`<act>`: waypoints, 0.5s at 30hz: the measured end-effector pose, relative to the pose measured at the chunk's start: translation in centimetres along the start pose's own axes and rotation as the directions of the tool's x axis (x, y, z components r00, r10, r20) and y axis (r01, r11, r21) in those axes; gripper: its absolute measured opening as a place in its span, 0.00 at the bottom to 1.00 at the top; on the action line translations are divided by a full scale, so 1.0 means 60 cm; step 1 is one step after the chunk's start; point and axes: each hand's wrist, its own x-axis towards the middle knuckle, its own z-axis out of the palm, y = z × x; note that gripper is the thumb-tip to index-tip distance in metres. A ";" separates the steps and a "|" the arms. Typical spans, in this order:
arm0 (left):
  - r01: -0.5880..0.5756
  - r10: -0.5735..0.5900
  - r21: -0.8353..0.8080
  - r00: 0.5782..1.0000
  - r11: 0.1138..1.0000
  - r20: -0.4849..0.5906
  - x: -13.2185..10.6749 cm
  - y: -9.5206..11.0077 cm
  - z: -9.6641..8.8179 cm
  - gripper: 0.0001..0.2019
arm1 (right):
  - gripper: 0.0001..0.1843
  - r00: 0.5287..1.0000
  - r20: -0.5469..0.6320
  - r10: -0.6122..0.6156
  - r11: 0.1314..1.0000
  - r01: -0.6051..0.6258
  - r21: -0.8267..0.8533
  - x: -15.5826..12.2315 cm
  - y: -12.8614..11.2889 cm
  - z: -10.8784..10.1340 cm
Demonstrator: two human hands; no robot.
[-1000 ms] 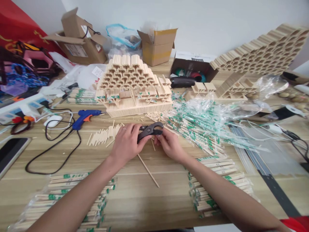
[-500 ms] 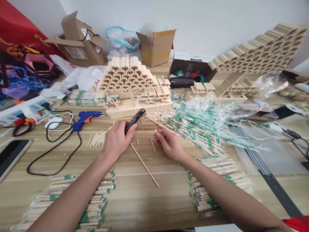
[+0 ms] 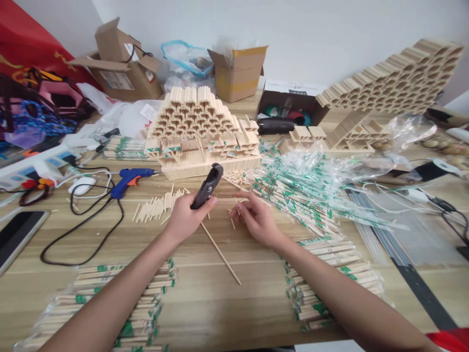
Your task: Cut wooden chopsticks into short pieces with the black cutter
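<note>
My left hand (image 3: 186, 217) is closed round the handles of black cutting pliers (image 3: 207, 187), whose head points up and away from me. My right hand (image 3: 256, 217) hovers just right of it, fingers curled and pinched over the table; a short cut stick piece seems to be between the fingertips, too small to be sure. A long thin bamboo stick (image 3: 220, 252) lies on the table between my hands. A row of short cut stick pieces (image 3: 157, 208) lies left of my left hand. Behind stands a stepped model built of stick pieces (image 3: 200, 129).
A blue glue gun (image 3: 128, 178) with its black cable lies at left, near a phone (image 3: 16, 234). Wrapped chopstick packs lie front left (image 3: 120, 303), front right (image 3: 330, 278) and in a loose heap (image 3: 304, 190). A second stick model (image 3: 395, 85) and cardboard boxes (image 3: 238, 71) stand behind.
My left hand took the pliers away from my right hand, swung them toward the model, then drew them back upright. My right hand stayed in place with its fingers pinched.
</note>
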 end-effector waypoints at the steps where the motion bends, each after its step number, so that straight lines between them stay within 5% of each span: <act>1: 0.029 -0.028 -0.055 0.999 0.998 0.025 0.000 -0.003 0.002 0.18 | 0.17 1.000 -0.003 0.007 1.000 -0.007 0.016 0.000 -0.001 0.000; 5: 0.054 -0.044 -0.106 0.995 0.993 0.089 -0.002 -0.006 0.007 0.15 | 0.14 0.999 -0.002 0.037 0.993 -0.036 0.113 0.000 -0.002 0.005; 10: -0.117 0.117 -0.006 0.978 0.993 0.173 -0.011 0.005 0.013 0.14 | 0.16 0.994 -0.029 0.110 0.969 -0.100 0.226 0.005 -0.004 0.008; 15: -0.301 0.289 0.022 0.932 0.953 0.219 -0.017 0.009 0.017 0.09 | 0.19 0.992 -0.082 0.101 0.984 -0.087 0.155 0.013 0.003 0.004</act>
